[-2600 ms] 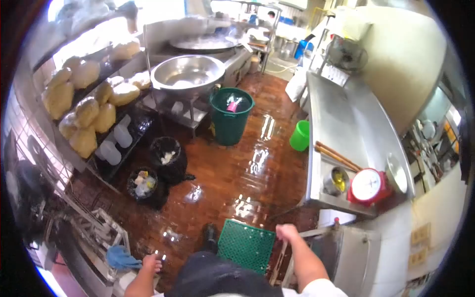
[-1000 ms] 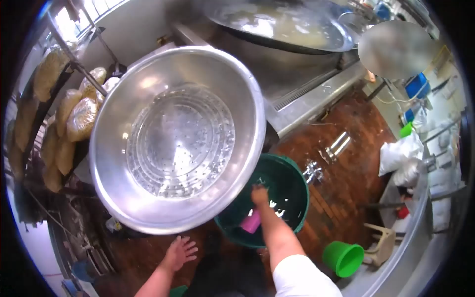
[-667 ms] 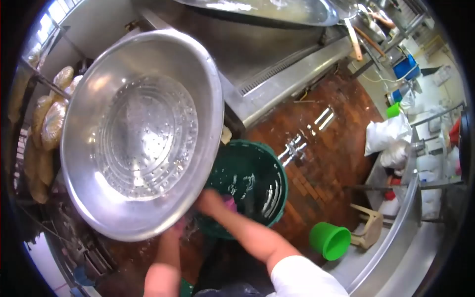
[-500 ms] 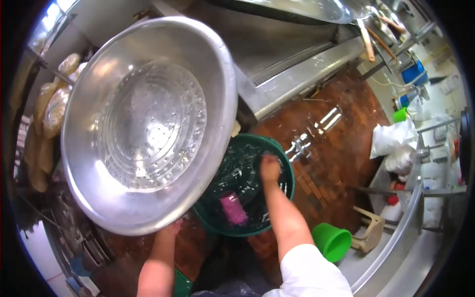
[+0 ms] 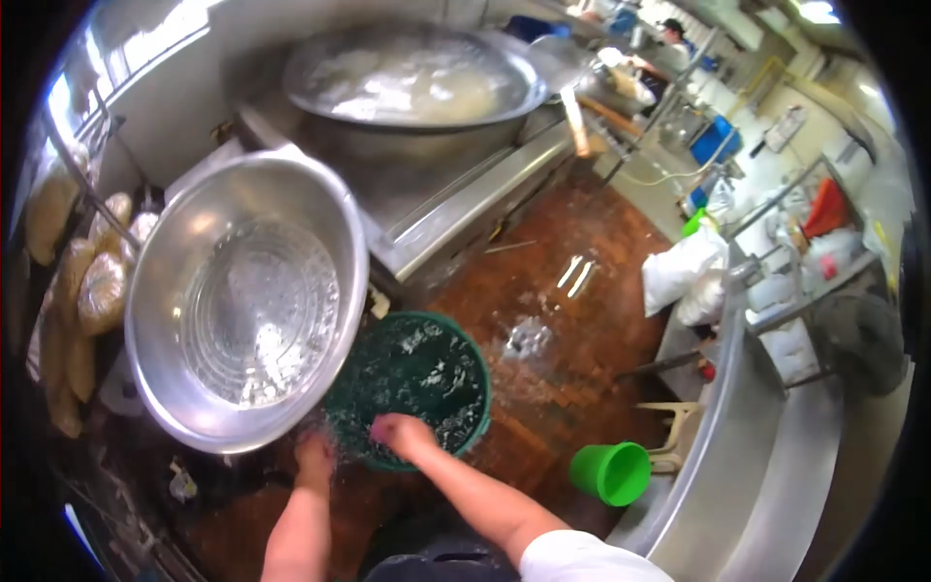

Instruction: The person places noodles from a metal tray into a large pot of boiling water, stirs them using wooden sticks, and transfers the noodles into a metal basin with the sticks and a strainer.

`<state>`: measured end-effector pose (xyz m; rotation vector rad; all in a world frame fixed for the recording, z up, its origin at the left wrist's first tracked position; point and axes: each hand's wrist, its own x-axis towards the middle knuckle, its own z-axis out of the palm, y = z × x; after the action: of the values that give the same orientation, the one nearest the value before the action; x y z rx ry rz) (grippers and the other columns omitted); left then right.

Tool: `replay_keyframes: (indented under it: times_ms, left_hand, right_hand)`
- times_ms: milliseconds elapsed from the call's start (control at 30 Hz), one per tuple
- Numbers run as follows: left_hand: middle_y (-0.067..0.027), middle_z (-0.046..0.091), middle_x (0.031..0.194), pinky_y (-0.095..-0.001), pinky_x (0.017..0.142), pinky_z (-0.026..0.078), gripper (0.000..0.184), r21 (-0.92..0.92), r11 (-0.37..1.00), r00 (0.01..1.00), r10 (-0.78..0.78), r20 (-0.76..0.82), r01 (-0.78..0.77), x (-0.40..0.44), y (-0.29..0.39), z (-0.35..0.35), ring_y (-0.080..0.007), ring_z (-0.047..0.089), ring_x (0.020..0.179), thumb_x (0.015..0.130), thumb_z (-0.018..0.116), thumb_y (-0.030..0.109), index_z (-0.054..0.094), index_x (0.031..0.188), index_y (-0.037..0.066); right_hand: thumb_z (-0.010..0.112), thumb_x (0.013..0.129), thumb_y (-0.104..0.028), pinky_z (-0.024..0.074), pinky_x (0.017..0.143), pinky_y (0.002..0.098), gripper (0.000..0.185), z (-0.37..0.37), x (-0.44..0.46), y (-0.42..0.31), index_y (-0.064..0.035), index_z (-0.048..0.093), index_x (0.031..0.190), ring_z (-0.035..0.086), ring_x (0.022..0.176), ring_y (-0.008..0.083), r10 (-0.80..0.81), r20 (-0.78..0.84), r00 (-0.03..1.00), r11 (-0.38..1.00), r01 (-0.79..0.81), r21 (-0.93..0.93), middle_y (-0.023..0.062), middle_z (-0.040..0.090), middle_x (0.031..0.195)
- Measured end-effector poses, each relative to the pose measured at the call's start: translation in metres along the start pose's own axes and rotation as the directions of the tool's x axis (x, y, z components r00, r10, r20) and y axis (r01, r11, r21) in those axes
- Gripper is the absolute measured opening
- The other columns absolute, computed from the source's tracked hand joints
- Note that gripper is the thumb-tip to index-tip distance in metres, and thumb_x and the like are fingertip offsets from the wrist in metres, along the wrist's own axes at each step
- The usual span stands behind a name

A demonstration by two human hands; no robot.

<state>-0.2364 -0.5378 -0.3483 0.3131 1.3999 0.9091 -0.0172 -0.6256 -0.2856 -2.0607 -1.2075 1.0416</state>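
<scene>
A large round metal basin [image 5: 242, 194] stands tilted at the left, wet and shiny inside. Close under its lower right rim is my left hand [image 5: 312, 458], its fingers blurred; whether they grip the rim I cannot make out. Beside the basin, on the floor, a dark green tub [image 5: 485, 388] holds rippling water. My right hand [image 5: 405, 436] is over the tub's near side, fingers closed, with a bit of a pink cylindrical container [image 5: 378, 429] showing at the fingertips. Most of that container is hidden by the hand.
A big steaming pan [image 5: 417, 82] sits on the metal stove [image 5: 456, 209] behind. At the right are a bright green bucket [image 5: 611, 473], a beige stool [image 5: 676, 432] and white sacks [image 5: 684, 272]. Stuffed bags [image 5: 102, 291] hang at the left. A person [image 5: 669, 53] is far back.
My right hand has moved from the tub's far right side to the near left, onto the pink container that floated there. The view has shifted, showing more of the pan behind.
</scene>
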Motion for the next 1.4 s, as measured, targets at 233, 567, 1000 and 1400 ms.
replay_keyframes:
  times_ms: [233,567,1000,1400]
  left_hand:
    - [-0.0028,0.045,0.052,-0.0326,0.034,0.028,0.022,0.386,0.921,0.998,-0.057,-0.025,0.062,-0.029,0.025,-0.036,-0.0163,0.039,0.038,0.085,0.056,0.02,0.052,0.064,0.012]
    - [-0.018,0.07,0.091,-0.039,0.078,0.052,0.043,0.951,-0.215,0.967,-0.174,0.186,-0.222,-0.072,-0.041,0.15,-0.0319,0.067,0.086,0.069,0.067,0.044,0.072,0.086,0.005]
    - [-0.0145,0.069,0.105,-0.0366,0.089,0.05,0.04,0.907,0.157,0.893,-0.175,0.414,-0.39,-0.141,-0.078,0.436,-0.0251,0.066,0.1,0.08,0.069,0.033,0.068,0.108,0.003]
    - [-0.0112,0.07,0.096,-0.0329,0.08,0.052,0.033,0.562,0.343,0.627,0.112,0.771,-0.753,-0.125,0.029,0.752,-0.019,0.066,0.09,0.084,0.068,0.025,0.065,0.106,0.002]
  right_hand:
    - [0.066,0.08,-0.024,0.0525,0.081,0.0349,0.026,-0.278,-0.083,0.164,-0.0082,0.071,0.101,0.068,0.088,0.0259,0.339,-0.687,0.642,0.919,-0.384,0.095,0.0148,0.071,0.097]
    - [0.071,0.077,-0.02,0.0525,0.078,0.0341,0.032,-0.432,-0.175,0.341,-0.0031,0.067,0.104,0.067,0.084,0.0221,0.649,-0.561,0.514,0.744,-0.583,0.326,0.0116,0.07,0.092]
    - [0.071,0.08,-0.032,0.0517,0.083,0.0347,0.038,-0.595,0.027,0.308,-0.0054,0.068,0.107,0.067,0.091,0.0235,0.365,-0.345,0.865,0.927,-0.372,0.047,0.0129,0.07,0.099]
    - [0.072,0.075,-0.029,0.0498,0.087,0.0396,0.04,-0.802,0.182,0.306,-0.0054,0.065,0.107,0.062,0.101,0.0322,0.093,-0.735,0.671,0.912,-0.354,-0.208,0.0173,0.065,0.107]
